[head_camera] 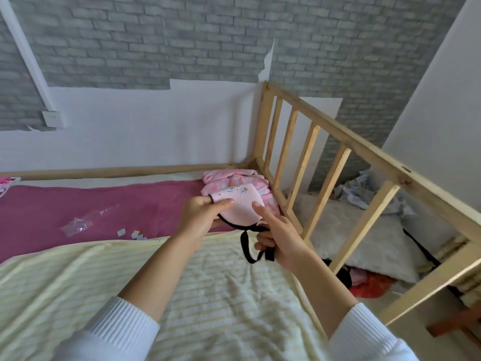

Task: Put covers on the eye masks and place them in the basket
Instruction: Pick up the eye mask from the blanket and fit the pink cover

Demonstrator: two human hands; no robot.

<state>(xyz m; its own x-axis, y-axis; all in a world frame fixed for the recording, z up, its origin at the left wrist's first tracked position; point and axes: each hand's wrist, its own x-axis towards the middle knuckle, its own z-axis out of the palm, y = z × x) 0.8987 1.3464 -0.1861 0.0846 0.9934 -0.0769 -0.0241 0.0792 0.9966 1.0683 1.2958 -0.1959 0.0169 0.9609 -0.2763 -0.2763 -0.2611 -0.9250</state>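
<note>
Both hands were up over the bed, right at the centre of the view. The left hand (201,213) was clamped on the pink eye mask (238,205), thumb laid across its top face and fingers curled underneath at the mask's 9 o'clock edge. The mask was held in the air, tilted, with a small embroidered design near its far rim. The right hand (282,239), at the mask's 5 o'clock, had its index finger stretched out and touching the mask's near face, while the other fingers were closed on the black strap (246,246). That strap ran along the mask's underside and hung down in a loop below the right hand.

Just behind the mask, at 12 o'clock, a pink floral fabric bundle (236,179) lay against the wooden bed rail (335,142). Under the forearms spread a pale yellow striped blanket (208,295). Beyond it, at 10 o'clock, was the magenta sheet (104,201), carrying a clear plastic wrapper (78,225) and a few small paper scraps (131,233). White knit sleeves (122,327) covered both arms to mid-forearm. No basket showed in this view.
</note>
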